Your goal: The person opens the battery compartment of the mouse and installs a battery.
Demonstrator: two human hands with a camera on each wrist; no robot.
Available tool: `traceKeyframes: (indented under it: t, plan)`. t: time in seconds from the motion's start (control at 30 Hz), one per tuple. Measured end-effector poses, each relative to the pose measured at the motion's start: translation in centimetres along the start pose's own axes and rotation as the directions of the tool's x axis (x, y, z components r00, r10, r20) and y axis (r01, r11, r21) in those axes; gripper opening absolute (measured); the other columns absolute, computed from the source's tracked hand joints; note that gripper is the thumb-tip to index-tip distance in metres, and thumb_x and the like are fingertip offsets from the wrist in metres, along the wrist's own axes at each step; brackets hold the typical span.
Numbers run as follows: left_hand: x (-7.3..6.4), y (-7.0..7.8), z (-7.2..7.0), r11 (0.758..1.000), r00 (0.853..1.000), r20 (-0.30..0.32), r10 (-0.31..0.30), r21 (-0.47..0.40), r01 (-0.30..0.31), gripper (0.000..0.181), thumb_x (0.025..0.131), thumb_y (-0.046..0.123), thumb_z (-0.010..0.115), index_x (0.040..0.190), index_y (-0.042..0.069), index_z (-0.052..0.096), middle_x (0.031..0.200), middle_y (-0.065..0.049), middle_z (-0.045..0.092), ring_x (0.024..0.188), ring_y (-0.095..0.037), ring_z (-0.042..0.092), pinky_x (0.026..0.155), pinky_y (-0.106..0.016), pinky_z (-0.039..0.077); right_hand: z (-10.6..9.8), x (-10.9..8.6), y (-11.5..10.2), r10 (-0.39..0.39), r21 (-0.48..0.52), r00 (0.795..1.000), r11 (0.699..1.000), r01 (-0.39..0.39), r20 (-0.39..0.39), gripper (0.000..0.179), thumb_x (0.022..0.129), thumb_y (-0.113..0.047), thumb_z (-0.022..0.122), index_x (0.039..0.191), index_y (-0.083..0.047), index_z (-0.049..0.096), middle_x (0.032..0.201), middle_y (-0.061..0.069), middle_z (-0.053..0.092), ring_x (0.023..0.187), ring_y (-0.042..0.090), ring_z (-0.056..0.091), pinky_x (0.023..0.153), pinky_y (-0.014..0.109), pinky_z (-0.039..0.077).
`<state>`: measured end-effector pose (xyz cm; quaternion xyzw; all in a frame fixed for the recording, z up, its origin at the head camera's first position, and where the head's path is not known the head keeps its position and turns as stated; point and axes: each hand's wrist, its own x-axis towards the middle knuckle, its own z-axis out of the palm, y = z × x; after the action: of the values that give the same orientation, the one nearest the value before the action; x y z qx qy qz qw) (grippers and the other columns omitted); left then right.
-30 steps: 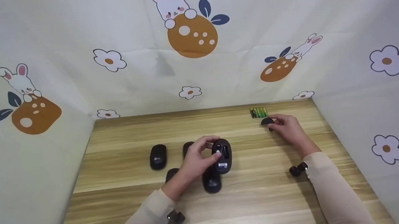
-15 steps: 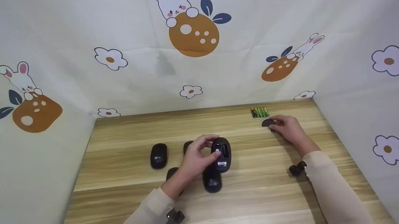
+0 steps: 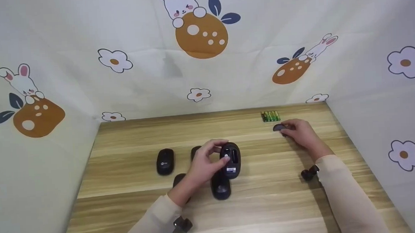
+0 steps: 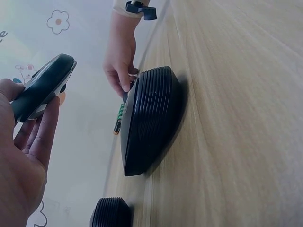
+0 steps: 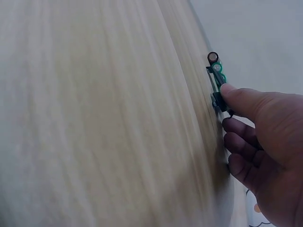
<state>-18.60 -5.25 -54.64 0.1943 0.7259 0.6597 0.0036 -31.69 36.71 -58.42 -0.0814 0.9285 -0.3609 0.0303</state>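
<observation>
My left hand (image 3: 203,164) holds a black computer mouse (image 3: 233,166) above the table, thumb on one side and fingers on the other. Its underside faces up and shows an uncovered battery slot, a label and a light spot near the thumb. In the left wrist view this mouse (image 4: 45,90) is tilted, clear of the wood. Farther right, my right hand (image 3: 302,134) pinches a small, dark, half-round battery cover (image 3: 278,127) close over the tabletop. Just beyond the cover lies a row of several green batteries (image 3: 270,116). In the right wrist view thumb and fingers partly hide the cover (image 5: 218,100).
Other black mice rest on the wooden table (image 3: 262,213): one at left (image 3: 165,162), one under the held mouse (image 3: 221,190), and two partly behind my left hand and forearm (image 3: 179,180). Patterned cloth walls (image 3: 149,87) rise at the back and sides.
Both hands keep their holds almost in place. The cover has tilted slightly between my right fingers and shows a narrower face. The view has shifted a little.
</observation>
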Motion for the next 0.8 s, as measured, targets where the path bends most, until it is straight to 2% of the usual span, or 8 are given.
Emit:
traceKeyframes:
  t: [0.13,0.3,0.47,0.57,0.8]
  plan:
    - [0.07,0.09,0.00,1.000,1.000,-0.002,0.000,0.003,0.000,0.049,0.094,0.007,0.086,0.140,0.013,0.072,0.130,-0.002,0.074,0.111,-0.021,0.071,0.116,-0.054,0.049,-0.08,0.10,0.22,-0.014,-0.005,1.000,1.000,0.014,0.011,0.031,0.106,-0.011,0.077,0.132,0.005,0.075,0.132,0.030,0.071,0.123,0.044,0.066,0.110,0.061,0.051]
    - [0.11,0.06,0.02,1.000,1.000,-0.002,0.005,-0.009,-0.005,0.049,0.094,0.005,0.086,0.140,0.013,0.072,0.129,-0.002,0.074,0.110,-0.022,0.071,0.115,-0.052,0.050,0.03,0.13,0.54,-0.022,0.002,1.000,1.000,0.022,0.005,0.030,0.106,-0.012,0.077,0.131,0.003,0.076,0.130,0.029,0.072,0.120,0.042,0.066,0.105,0.056,0.052]
    - [0.19,-0.11,0.01,0.999,0.999,0.001,0.034,-0.016,-0.034,0.048,0.094,0.003,0.085,0.140,0.010,0.072,0.130,-0.003,0.074,0.109,-0.022,0.071,0.115,-0.049,0.049,0.12,0.11,0.79,-0.022,0.025,1.000,0.999,0.022,0.000,0.033,0.106,-0.013,0.077,0.133,0.004,0.075,0.130,0.028,0.071,0.119,0.041,0.066,0.103,0.054,0.053]
    - [0.21,-0.04,0.01,0.999,0.999,0.001,0.040,-0.018,-0.040,0.048,0.094,0.003,0.085,0.140,0.009,0.072,0.130,-0.003,0.074,0.109,-0.022,0.072,0.115,-0.049,0.050,0.10,0.13,0.81,-0.029,0.029,0.999,0.999,0.030,-0.017,0.032,0.106,-0.015,0.077,0.133,0.004,0.076,0.124,0.025,0.073,0.113,0.036,0.068,0.099,0.048,0.055]
    - [0.18,0.17,0.05,0.999,1.000,-0.007,0.027,-0.024,-0.028,0.049,0.093,0.002,0.086,0.139,0.009,0.072,0.130,-0.004,0.074,0.109,-0.023,0.071,0.115,-0.049,0.050,-0.07,0.40,0.80,-0.028,0.035,0.994,0.999,0.032,-0.108,0.031,0.105,-0.013,0.077,0.130,0.005,0.074,0.103,0.016,0.071,0.089,0.023,0.063,0.075,0.025,0.051]
